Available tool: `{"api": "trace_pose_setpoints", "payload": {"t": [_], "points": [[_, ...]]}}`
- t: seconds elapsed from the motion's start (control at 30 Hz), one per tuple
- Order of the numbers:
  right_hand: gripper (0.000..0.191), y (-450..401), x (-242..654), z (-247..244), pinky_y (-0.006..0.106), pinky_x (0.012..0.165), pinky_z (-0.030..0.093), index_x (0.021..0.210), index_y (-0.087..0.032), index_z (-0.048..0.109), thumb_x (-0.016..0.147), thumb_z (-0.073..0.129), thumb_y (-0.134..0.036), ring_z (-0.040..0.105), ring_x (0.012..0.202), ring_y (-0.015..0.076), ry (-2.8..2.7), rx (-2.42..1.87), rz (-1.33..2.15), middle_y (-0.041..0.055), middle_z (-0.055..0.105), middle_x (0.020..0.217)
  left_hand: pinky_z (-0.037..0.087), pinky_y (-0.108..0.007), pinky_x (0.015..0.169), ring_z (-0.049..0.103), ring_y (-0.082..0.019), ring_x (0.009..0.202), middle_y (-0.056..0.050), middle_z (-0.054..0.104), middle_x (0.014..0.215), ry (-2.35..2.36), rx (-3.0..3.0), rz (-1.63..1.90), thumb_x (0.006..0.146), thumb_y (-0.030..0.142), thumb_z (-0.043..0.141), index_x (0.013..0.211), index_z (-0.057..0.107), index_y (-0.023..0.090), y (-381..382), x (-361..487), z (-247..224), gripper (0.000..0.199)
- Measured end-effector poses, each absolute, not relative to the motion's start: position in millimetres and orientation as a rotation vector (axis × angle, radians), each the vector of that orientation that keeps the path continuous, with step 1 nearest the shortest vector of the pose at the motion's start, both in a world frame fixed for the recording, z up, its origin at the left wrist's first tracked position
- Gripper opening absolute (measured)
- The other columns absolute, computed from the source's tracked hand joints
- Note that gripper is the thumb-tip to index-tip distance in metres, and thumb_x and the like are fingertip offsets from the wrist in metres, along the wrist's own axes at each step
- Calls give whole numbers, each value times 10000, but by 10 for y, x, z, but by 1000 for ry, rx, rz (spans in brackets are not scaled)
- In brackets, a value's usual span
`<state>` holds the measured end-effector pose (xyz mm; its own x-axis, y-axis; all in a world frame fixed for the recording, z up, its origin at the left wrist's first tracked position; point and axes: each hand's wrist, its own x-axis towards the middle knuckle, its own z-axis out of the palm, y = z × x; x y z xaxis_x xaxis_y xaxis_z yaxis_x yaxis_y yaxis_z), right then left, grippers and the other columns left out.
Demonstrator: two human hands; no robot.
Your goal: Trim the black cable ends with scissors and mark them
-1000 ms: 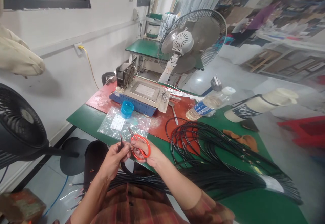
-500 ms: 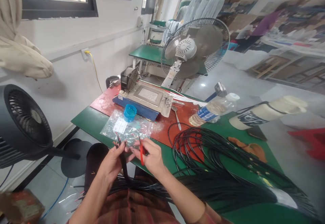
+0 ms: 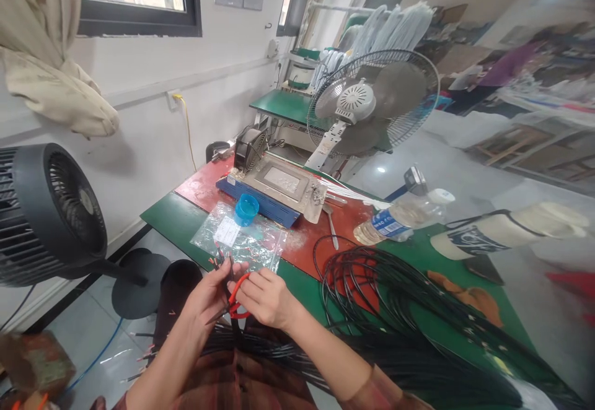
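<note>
My left hand [image 3: 211,292] is closed around several black cables, whose ends with thin red and dark wires [image 3: 219,256] stick up past the thumb. In my right hand [image 3: 267,298] is a pair of red-handled scissors [image 3: 236,291]; the fingers are curled on the handle loops. The dark blades point down and to the left, close against the left palm, and their tips are partly hidden. Across my lap lies a bundle of black cables [image 3: 274,348]. Just beyond my hands a clear plastic bag [image 3: 260,243] lies on the table.
A blue round container [image 3: 246,209] stands on the bag, before a blue-sided heating plate [image 3: 283,184]. Coiled black cables [image 3: 367,274], a spoon [image 3: 331,227], a water bottle [image 3: 395,221] and a cream tumbler [image 3: 502,233] are to the right. Fans stand at left [image 3: 74,205] and behind [image 3: 372,103].
The scissors have turned over in my right hand: their blades pointed up and now point down-left, with the red loops upward. That hand has moved toward the left one. The view has shifted slightly.
</note>
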<state>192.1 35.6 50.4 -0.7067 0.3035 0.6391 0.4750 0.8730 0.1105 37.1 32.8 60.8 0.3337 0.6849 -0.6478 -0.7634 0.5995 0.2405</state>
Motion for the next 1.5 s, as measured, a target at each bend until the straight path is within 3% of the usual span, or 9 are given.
{"api": "trace_pose_setpoints", "payload": {"t": [0.23,0.37,0.47,0.6,0.77,1.03,1.5], "points": [[76,425,1949,525,285,526,303,862,-147,610,844,537,-154,484,590,124,-2286,-569,-355,7,559,608,523,-224,546,605,-111,550,-76,666,692,851,-75,984,834,160,550,783,633,82,328,416,632,125],[113,600,1962,666,255,526,376,786,-163,629,835,529,-182,508,556,121,-1902,-933,-26,19,582,606,508,-255,564,589,-113,568,-26,632,695,956,-2,1051,774,196,644,907,616,140,294,406,582,147],[134,882,2029,772,242,574,443,784,-173,655,814,574,-275,581,605,132,-1618,-1219,270,36,649,688,381,-180,449,425,-44,441,44,515,583,897,124,1096,750,268,677,921,615,143,228,345,494,221],[207,1265,2133,770,270,659,477,782,-187,681,780,590,-374,634,704,173,-1508,-1369,418,51,703,790,295,-188,438,290,-34,422,71,420,513,872,247,1109,740,324,681,877,631,115,87,217,297,256],[262,1495,2139,657,247,661,453,766,-187,686,787,557,-414,632,717,172,-1604,-1509,347,49,707,789,275,-220,459,250,-53,435,67,403,495,929,234,1077,740,358,671,838,632,119,-127,69,-4,261],[307,1647,2089,569,210,608,393,654,-184,634,812,531,-427,622,689,156,-1766,-1636,195,59,691,740,324,-260,529,348,-105,498,29,471,504,1003,260,1097,755,455,616,837,638,131,-243,-33,-326,335],[279,1666,2117,603,212,623,394,697,-189,645,842,482,-362,622,687,152,-1853,-1613,214,49,690,735,316,-250,521,314,-79,502,33,423,608,811,67,1072,742,370,663,840,609,139,-146,-140,-613,257]]}}
